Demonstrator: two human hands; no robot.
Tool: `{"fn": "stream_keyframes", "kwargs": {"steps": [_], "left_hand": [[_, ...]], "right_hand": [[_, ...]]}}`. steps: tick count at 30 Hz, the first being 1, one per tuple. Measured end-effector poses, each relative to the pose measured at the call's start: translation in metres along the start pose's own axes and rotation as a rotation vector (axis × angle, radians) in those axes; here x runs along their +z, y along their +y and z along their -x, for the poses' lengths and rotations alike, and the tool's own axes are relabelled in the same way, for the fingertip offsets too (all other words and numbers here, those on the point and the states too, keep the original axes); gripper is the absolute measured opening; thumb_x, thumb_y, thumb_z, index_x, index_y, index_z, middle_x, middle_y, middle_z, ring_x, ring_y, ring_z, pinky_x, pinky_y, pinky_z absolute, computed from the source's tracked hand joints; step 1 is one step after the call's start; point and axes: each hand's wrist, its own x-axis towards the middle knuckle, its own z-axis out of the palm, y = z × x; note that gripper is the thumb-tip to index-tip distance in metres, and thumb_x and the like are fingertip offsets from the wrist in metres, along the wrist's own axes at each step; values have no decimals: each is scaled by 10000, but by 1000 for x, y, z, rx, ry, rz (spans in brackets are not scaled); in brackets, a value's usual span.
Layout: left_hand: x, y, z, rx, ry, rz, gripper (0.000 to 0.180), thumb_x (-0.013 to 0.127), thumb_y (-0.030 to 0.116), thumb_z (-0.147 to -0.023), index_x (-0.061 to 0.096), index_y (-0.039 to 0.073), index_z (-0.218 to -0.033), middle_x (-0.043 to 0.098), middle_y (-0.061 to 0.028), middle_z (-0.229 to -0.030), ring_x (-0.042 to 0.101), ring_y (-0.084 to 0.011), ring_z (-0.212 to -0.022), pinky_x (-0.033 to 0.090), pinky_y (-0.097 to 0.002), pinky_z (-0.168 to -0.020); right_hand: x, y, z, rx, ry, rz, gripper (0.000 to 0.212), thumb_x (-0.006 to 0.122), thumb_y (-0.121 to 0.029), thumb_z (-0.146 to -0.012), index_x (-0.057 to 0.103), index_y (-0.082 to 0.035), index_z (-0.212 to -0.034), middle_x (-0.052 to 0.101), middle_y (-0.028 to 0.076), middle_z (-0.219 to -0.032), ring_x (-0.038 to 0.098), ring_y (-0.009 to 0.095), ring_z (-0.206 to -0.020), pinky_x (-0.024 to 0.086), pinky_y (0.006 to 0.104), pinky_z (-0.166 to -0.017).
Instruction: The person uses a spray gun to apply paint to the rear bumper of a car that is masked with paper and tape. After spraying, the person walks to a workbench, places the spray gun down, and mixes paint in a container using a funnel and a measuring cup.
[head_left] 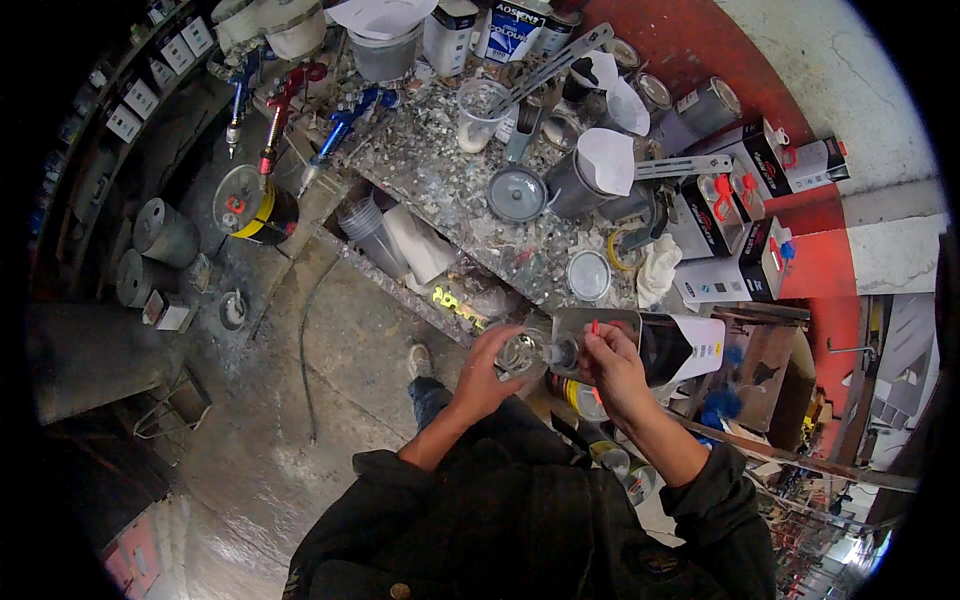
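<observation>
My left hand (484,378) is wrapped round a small clear plastic cup (520,354) in front of the bench's near edge. Close on its right, my right hand (618,376) has its fingers pinched on a small red piece (596,326) that looks like a cap. Beside that hand, a rectangular metal can (685,347) with a white and black side has its grey top turned toward the cup. Something clear, perhaps a spout, shows blurred between cup and can. Whether liquid is in the cup, I cannot tell.
The paint-crusted bench (430,160) carries a grey round lid (518,194), a dark mixing pot (580,180) and a white-topped tin (588,275). Several cans with red caps (722,205) line the right wall. Spray guns (278,115) hang at left. An open drawer (400,275) juts out.
</observation>
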Motion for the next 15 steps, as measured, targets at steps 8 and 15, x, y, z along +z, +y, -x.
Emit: {"fn": "stream_keyframes", "kwargs": {"steps": [8, 15], "left_hand": [[-2, 3, 0, -27, -5, -2, 704, 790, 42, -660, 539, 119, -1313, 529, -116, -1342, 453, -321, -1294, 362, -405, -1091], [-1, 0, -1, -10, -1, 25, 706, 792, 37, -652, 539, 111, -1307, 535, -117, -1323, 466, -321, -1284, 370, -402, -1084]], "right_hand": [[-2, 1, -2, 3, -30, -2, 171, 562, -191, -979, 520, -75, -1096, 518, -9, -831, 480, 100, -701, 378, 242, -611], [1, 2, -2, 13, 16, 8, 199, 567, -192, -976, 518, -73, -1128, 522, -7, -831, 486, 101, -691, 379, 245, -598]]}}
